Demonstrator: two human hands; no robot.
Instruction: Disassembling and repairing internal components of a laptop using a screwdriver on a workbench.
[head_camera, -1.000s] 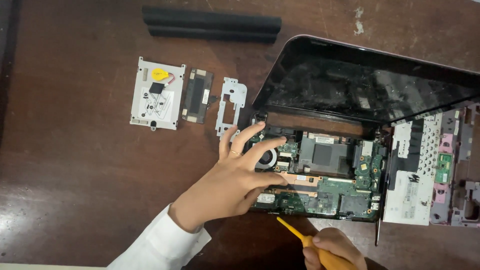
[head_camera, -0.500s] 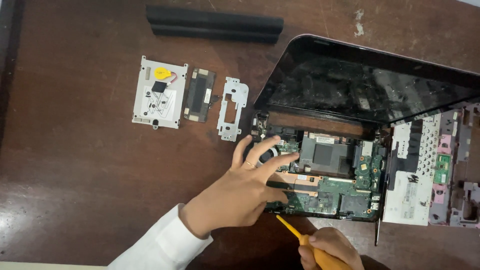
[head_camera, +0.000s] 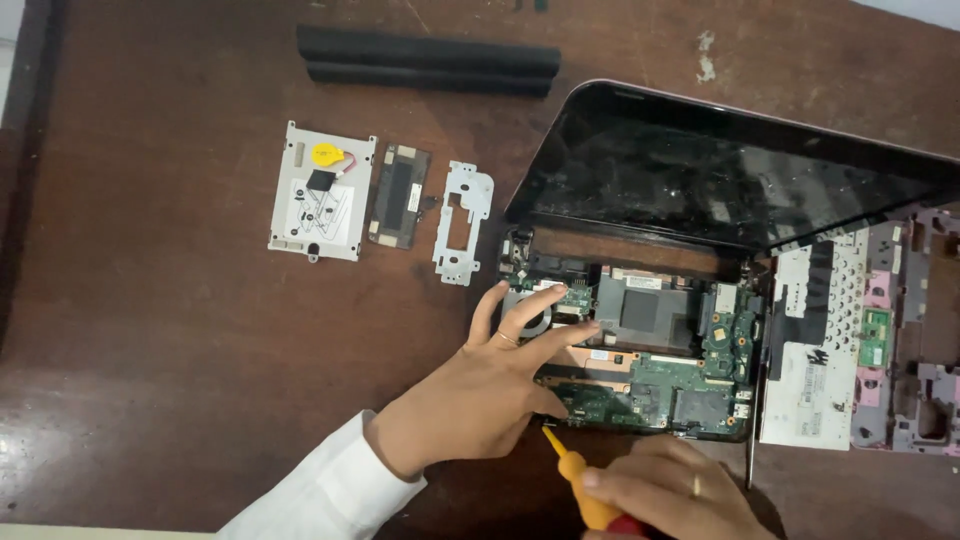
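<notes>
Fingers (head_camera: 545, 305) of left hand (head_camera: 480, 395) splayed flat on opened laptop (head_camera: 640, 350), pressing circuit board. Right hand (head_camera: 670, 490) clenched around yellow screwdriver (head_camera: 575, 475), tip at laptop's front edge. Bare counter (head_camera: 180, 380) left of laptop.

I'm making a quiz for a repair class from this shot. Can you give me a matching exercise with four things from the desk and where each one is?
Things:
1. long black battery pack
2. hard drive caddy
3. left hand
4. orange-handled screwdriver

Places:
A. resting on the exposed green motherboard, fingers near the fan
B. along the far edge of the wooden desk, above the loose parts
C. held in the right hand, tip at the near edge of the laptop base
D. leftmost of the three removed parts, with a yellow coin cell on it

Pairs: 1-B, 2-D, 3-A, 4-C
</notes>
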